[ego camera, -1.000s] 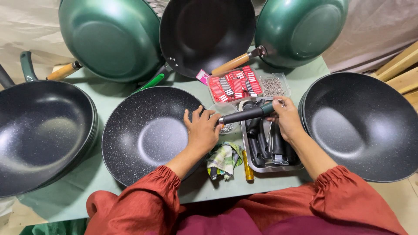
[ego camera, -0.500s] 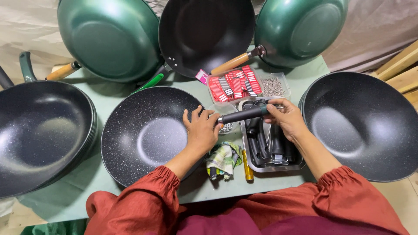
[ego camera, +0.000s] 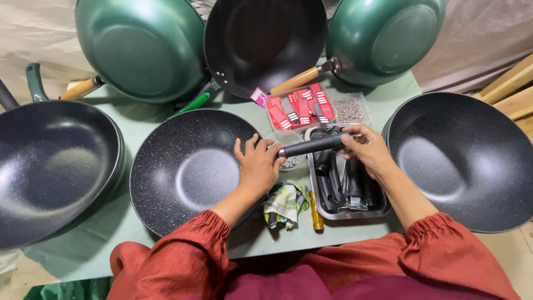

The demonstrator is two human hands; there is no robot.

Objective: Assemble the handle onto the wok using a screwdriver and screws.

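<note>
A black speckled wok [ego camera: 186,169] without a handle lies in front of me on the green table. My left hand [ego camera: 257,165] rests on its right rim and steadies it. My right hand [ego camera: 366,150] grips the far end of a black pan handle [ego camera: 311,146], held level with its near end against the wok's rim at my left fingers. Under the handle stands a small clear dish of screws [ego camera: 290,162].
A metal tray [ego camera: 319,191] holds several more black handles. Red packets [ego camera: 300,108] and a box of small fasteners [ego camera: 350,109] lie behind it. A rag [ego camera: 286,203] and a yellow-handled screwdriver [ego camera: 315,211] lie near me. Stacked woks [ego camera: 50,166] sit left, another wok [ego camera: 463,158] right, and green woks [ego camera: 141,47] lean behind.
The handle has stayed against the wok's rim; my hands shifted only slightly.
</note>
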